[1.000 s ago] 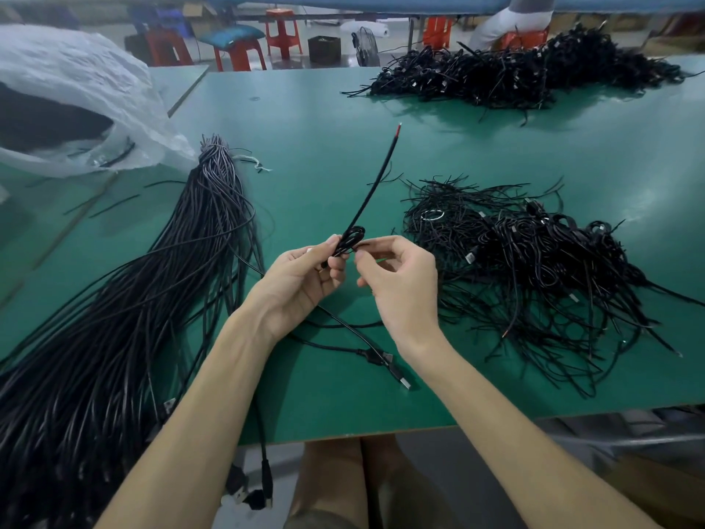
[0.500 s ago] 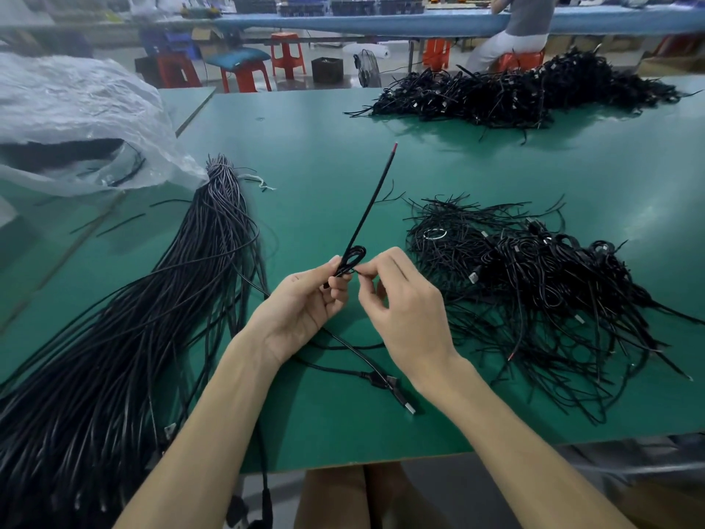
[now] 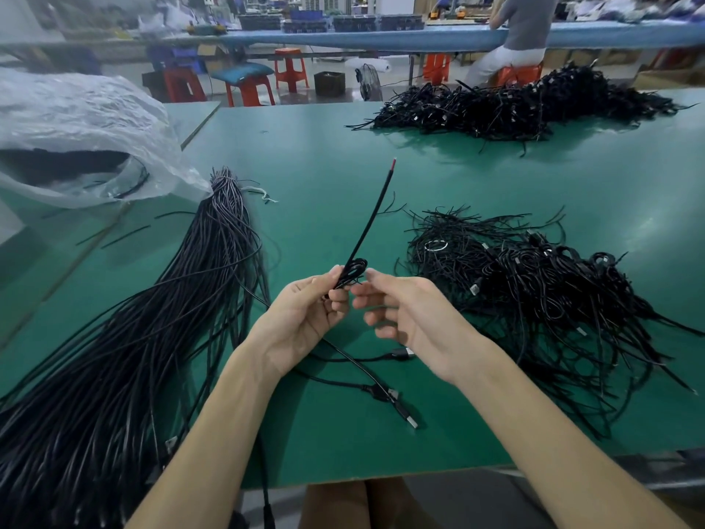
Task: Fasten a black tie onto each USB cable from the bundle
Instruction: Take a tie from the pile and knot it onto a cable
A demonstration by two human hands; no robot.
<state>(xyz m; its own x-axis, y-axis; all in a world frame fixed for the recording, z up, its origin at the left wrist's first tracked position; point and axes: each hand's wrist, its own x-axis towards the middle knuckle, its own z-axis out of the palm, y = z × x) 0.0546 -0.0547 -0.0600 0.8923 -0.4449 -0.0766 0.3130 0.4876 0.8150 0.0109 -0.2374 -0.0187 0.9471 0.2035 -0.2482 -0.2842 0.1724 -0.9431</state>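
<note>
My left hand point(image 3: 305, 315) pinches a black USB cable point(image 3: 372, 215) at a small coiled loop with a black tie point(image 3: 353, 271) around it. The cable's free end sticks up and away, with a red tip. My right hand point(image 3: 412, 318) hovers just right of the loop, fingers loosely spread, apart from it. The long bundle of black cables point(image 3: 152, 318) lies on the left of the green table point(image 3: 324, 162). A heap of tied cables point(image 3: 534, 292) lies on the right.
USB plugs point(image 3: 404, 414) of loose cables lie near the table's front edge. A clear plastic bag point(image 3: 76, 139) sits at the far left. Another heap of black cables point(image 3: 515, 105) lies at the far side. A person sits on a red stool beyond the table.
My right hand has let go of the tie at the loop and drawn back slightly to the right, fingers spread. The left hand still holds the cable.
</note>
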